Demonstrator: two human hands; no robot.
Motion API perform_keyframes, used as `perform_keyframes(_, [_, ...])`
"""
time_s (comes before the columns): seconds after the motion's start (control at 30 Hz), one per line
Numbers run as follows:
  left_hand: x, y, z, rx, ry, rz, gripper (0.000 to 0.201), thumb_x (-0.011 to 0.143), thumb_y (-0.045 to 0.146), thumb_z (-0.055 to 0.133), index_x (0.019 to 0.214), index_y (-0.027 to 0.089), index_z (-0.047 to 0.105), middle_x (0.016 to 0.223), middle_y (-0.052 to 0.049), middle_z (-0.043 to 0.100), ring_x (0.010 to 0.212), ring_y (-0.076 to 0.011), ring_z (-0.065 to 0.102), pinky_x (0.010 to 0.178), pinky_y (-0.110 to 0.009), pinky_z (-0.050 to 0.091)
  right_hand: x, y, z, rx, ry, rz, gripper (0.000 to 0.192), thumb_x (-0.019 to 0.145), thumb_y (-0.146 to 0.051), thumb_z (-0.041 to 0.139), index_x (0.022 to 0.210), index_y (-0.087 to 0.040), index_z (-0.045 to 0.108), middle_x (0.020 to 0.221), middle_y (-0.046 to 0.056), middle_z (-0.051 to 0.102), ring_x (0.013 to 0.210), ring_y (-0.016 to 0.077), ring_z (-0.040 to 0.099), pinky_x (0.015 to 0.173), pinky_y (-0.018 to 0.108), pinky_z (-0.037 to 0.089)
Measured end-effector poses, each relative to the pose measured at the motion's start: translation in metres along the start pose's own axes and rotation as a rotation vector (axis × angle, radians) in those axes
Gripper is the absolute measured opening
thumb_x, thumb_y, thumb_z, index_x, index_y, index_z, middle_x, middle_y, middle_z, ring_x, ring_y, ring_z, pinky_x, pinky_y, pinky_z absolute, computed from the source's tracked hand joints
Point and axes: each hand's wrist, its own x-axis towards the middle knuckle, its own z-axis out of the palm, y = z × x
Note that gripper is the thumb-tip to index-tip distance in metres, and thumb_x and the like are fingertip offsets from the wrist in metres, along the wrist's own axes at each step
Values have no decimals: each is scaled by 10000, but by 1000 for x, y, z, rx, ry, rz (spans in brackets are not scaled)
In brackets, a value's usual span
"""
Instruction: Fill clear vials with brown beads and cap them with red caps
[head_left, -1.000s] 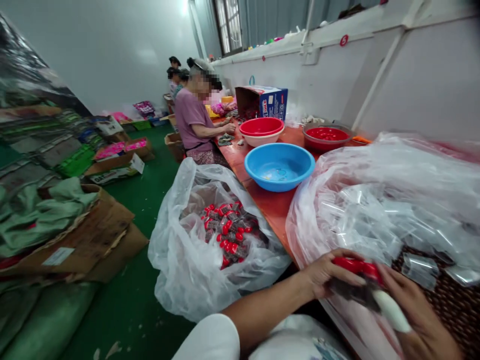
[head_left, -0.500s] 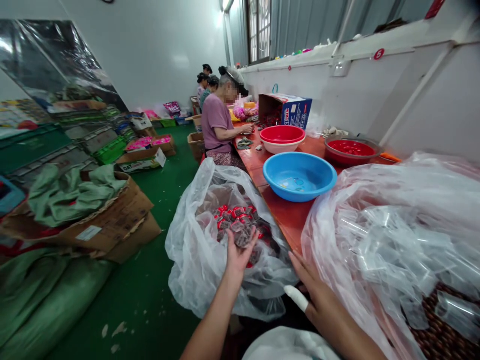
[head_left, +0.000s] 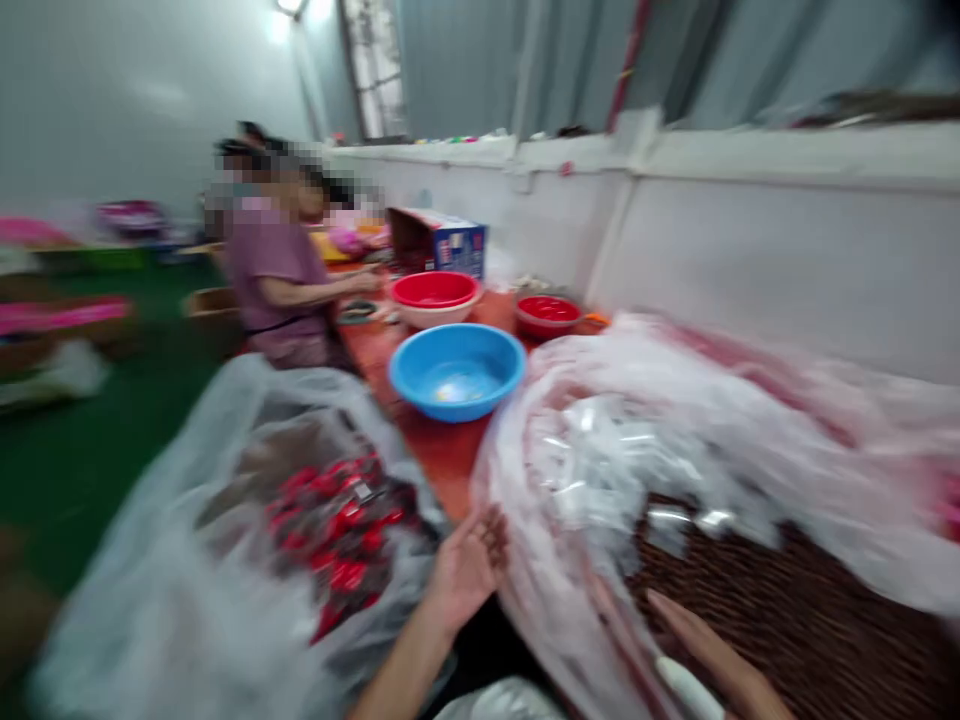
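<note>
Head view, the only one, and badly smeared by motion. The left hand (head_left: 469,568) sits at about 6 o'clock, fingers spread wide and holding nothing, in the gap between two clear plastic sacks. At 8 o'clock from it lies the floor sack (head_left: 225,560), heaped with small red-capped packets (head_left: 337,525). At 3 o'clock the table sack (head_left: 675,440) spreads over the orange-red table (head_left: 442,460), with loose clear sleeves on top and a dark brown mass of small pieces (head_left: 787,600) beneath. The right hand (head_left: 712,665) lies at 5 o'clock on that sack's near edge, fingers out flat and empty, one fingertip wrapped in white.

My judgement: this is the pause between pieces, both hands free, and the next move calls for picking up fresh stock from the table sack.

At 12 o'clock stands a blue basin (head_left: 456,370), beyond it a red basin nested in a white one (head_left: 435,297), a smaller red basin (head_left: 547,313) and a blue-and-white carton (head_left: 439,240). A co-worker in a purple top (head_left: 274,280) sits at 11 o'clock.

What the brown pieces are cannot be told; the right hand is cut off by the bottom edge, and the floor at the left is a blur.
</note>
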Motion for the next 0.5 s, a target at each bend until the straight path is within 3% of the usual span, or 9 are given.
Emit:
perform_keyframes(0.1, [18,7,33,166,-31,3,210,772,189,543,973,189,603,778,-15,661,668,-111,627,621,-218,503,4,7,-54,-71,94,32,445,759,-360,591,1201,-320,556,1283,22,530,1209,245,459,998,394,396])
perform_keyframes(0.17, [37,11,62,338,-53,-25,295,720,187,599,1012,228,593,832,-5,663,703,-126,628,650,-246,515,13,18,-94,-110,275,37,472,787,-351,564,1252,-289,506,1350,28,459,1244,226,419,1032,409,349])
perform_keyframes(0.23, [53,6,95,549,-151,-33,320,704,245,630,1022,221,605,888,-37,665,773,-179,626,689,-299,518,23,33,-132,-169,488,35,470,806,-334,534,1269,-277,482,1374,34,428,1253,214,404,1041,422,330])
perform_keyframes(0.33, [71,-15,151,976,-418,-2,322,707,318,646,1008,204,630,943,-76,659,872,-245,602,743,-347,492,45,61,-179,-344,672,9,469,807,-271,502,1274,-259,475,1385,46,404,1288,214,341,1075,445,253])
perform_keyframes(0.4, [83,-35,191,1257,-630,71,291,700,307,656,974,209,650,961,-72,659,928,-258,582,770,-344,474,65,79,-202,-439,676,-20,506,798,-206,459,1302,-245,438,1413,51,355,1308,214,299,1082,451,229])
perform_keyframes(0.5, [111,-66,249,1576,-927,298,257,755,310,583,990,240,661,1020,-48,648,985,-235,561,854,-331,435,104,98,-225,-549,596,-44,569,784,-164,425,1345,-241,368,1439,49,308,1334,216,237,1087,458,200])
